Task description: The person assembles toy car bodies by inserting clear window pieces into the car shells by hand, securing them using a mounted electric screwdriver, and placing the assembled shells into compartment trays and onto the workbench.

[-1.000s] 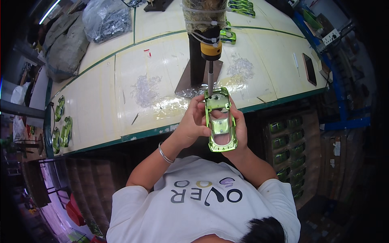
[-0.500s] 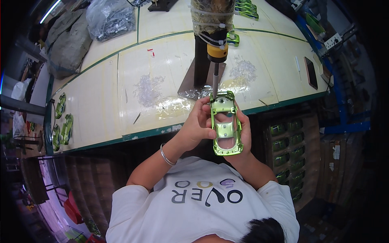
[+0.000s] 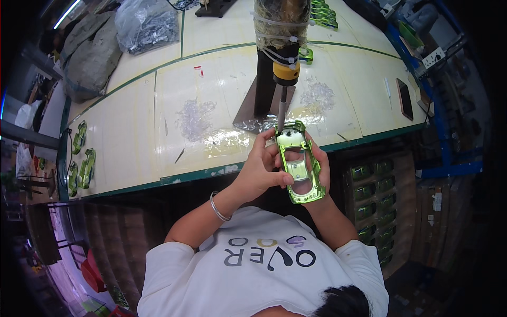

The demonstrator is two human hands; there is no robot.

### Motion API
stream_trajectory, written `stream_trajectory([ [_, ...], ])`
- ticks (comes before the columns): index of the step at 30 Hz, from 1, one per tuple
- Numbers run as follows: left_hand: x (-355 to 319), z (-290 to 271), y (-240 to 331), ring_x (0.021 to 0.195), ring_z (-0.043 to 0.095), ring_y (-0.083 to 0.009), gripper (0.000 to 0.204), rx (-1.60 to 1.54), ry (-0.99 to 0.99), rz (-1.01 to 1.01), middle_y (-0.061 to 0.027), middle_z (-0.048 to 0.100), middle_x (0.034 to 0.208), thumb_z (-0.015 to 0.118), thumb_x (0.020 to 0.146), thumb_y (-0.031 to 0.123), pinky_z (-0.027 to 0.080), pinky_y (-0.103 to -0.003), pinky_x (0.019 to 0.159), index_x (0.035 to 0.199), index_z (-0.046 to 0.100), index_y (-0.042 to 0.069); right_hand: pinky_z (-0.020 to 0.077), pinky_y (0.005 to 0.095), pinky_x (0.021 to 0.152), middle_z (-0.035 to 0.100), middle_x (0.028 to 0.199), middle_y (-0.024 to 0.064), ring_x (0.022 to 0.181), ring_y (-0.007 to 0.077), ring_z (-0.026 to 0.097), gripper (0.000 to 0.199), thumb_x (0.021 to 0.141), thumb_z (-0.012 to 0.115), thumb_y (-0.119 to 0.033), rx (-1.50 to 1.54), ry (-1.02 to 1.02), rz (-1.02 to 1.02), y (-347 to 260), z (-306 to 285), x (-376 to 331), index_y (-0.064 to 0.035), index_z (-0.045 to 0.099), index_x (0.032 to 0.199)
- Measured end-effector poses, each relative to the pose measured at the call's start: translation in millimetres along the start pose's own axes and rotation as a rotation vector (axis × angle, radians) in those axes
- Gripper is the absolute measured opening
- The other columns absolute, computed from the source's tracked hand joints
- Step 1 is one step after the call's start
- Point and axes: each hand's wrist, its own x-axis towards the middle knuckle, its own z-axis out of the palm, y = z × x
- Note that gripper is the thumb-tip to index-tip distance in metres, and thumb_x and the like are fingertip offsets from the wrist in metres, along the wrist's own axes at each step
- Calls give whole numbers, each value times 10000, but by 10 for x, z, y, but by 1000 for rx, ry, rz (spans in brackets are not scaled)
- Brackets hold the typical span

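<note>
A: What are the hands pinching?

B: One shell. The left hand (image 3: 259, 171) nips its left edge, thumb on top; the right hand (image 3: 324, 170) is curled round the right side, fingers partly hidden beneath.

A: Has it shifted in a second?

B: Yes, the shell (image 3: 297, 170) has turned: its near end has swung right, so it now slants. The left thumb reaches further over the edge, too.

A: Where is it?

B: In front of the table edge, its far left corner at the tip of the bit (image 3: 282, 113). I can't tell whether they touch.

A: And its make?

B: Glossy green, car-shaped, hollow, with two big openings either side of the roof. The bit is a slim metal rod below the driver (image 3: 286, 73), which has a yellow collar and a fuzzy wrapped body bound with cable ties.

A: Further out?

B: A flat brown base plate (image 3: 247, 113), then two heaps of clear, curly scraps (image 3: 195, 119). Three green car pieces (image 3: 87, 168) sit at the table's left end. One phone (image 3: 405, 99) lies at the right.

A: Beyond?

B: One crinkled clear bag (image 3: 147, 26) of grey bits, beside one rumpled grey sack (image 3: 92, 66).
</note>
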Motion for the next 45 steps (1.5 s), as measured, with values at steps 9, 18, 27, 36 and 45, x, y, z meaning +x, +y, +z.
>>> stream_trajectory([
  [9, -113, -151, -93, 885, 434, -154, 972, 53, -16, 47, -151, 410, 1135, 736, 582, 64, 365, -330, 872, 1269, 48, 66, 413, 237, 385, 524, 784, 211, 588, 232, 535, 462, 842, 266, -391, 117, -18, 233, -68, -239, 124, -76, 384, 1158],
  [18, -254, -68, 29, 1081, 394, -229, 993, 197, -103, 161, -184, 361, 1195, 729, 611, 134, 282, -390, 952, 1283, 2, 53, 387, 244, 354, 522, 811, 224, 665, 261, 522, 408, 852, 303, -369, 436, -291, 425, -139, -229, 178, -42, 444, 1052],
  [27, -281, -52, 53, 1157, 330, -275, 1021, 223, -108, 168, -213, 306, 1239, 727, 615, 152, 272, -400, 961, 1287, -34, 43, 354, 211, 321, 508, 746, 248, 548, 227, 496, 445, 854, 287, -383, 467, -230, 488, -171, -181, 183, -18, 473, 1028],
  [36, -306, -29, 70, 1187, 293, -275, 1048, 217, -136, 173, -209, 282, 1261, 729, 604, 117, 264, -403, 962, 1296, -55, 51, 354, 214, 323, 495, 754, 250, 407, 175, 417, 512, 854, 256, -413, 517, -324, 556, -187, -214, 190, -5, 452, 1093],
  [45, -289, 14, 67, 1179, 315, -275, 1118, 166, -127, 156, -205, 284, 1274, 781, 544, 191, 264, -382, 959, 1315, -22, 83, 368, 218, 333, 485, 797, 256, 426, 194, 428, 522, 852, 259, -420, 541, -346, 572, -246, -214, 203, -5, 446, 1108],
])
